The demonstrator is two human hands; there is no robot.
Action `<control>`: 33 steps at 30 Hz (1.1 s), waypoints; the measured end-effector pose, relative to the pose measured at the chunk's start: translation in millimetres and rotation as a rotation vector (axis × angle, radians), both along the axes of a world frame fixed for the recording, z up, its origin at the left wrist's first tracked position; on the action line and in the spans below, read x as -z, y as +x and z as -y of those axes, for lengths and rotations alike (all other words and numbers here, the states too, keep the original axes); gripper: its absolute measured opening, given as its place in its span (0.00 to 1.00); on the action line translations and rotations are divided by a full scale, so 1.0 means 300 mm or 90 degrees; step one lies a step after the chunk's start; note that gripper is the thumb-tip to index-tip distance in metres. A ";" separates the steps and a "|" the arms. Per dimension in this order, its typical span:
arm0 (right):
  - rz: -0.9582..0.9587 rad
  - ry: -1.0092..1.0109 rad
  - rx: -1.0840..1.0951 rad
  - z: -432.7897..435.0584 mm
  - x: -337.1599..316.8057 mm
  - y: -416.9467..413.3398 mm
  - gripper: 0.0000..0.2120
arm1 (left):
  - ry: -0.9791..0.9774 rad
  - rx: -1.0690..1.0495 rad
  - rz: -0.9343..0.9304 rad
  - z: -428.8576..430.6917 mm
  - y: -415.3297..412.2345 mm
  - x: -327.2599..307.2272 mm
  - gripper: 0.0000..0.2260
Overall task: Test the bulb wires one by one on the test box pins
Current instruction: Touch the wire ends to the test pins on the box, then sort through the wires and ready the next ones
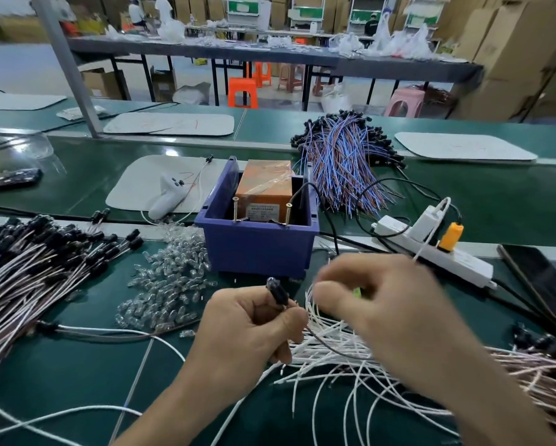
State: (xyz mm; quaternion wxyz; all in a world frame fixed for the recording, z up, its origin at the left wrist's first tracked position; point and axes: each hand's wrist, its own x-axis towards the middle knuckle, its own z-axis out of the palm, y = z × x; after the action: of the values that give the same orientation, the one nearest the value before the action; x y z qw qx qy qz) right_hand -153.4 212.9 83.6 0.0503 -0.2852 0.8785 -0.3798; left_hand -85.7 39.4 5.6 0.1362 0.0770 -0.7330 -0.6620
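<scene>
left hand (244, 326) grips bulb holder (278, 292) | test box (257, 233) behind | loose bulbs (170, 278) left

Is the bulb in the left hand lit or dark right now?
Dark. The bulb held by the left hand shows no glow, and its wires are nowhere near the two pins on the blue box.

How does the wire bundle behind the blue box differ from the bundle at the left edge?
The bundle behind the blue box has blue, purple and brown wires; the left bundle has white and brownish ones. The rear one fans toward the camera, the left one lies slanted. Both carry black holders.
</scene>
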 end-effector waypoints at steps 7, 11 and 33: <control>0.107 -0.224 -0.059 0.206 0.191 0.018 0.10 | -0.123 -0.029 0.037 0.038 -0.005 0.000 0.05; 0.094 -0.232 -0.017 0.175 0.253 -0.001 0.08 | -0.382 -0.115 -0.033 0.107 0.009 -0.002 0.05; 0.119 -0.291 -0.077 0.141 0.273 0.015 0.12 | 0.175 0.026 0.003 0.037 -0.055 0.071 0.31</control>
State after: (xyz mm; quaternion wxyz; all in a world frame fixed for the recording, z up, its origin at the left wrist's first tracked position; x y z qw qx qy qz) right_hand -148.8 170.5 1.8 0.0880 -0.3052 0.7429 -0.5892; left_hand -102.3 28.2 -15.7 0.1094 0.0813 -0.6373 -0.7584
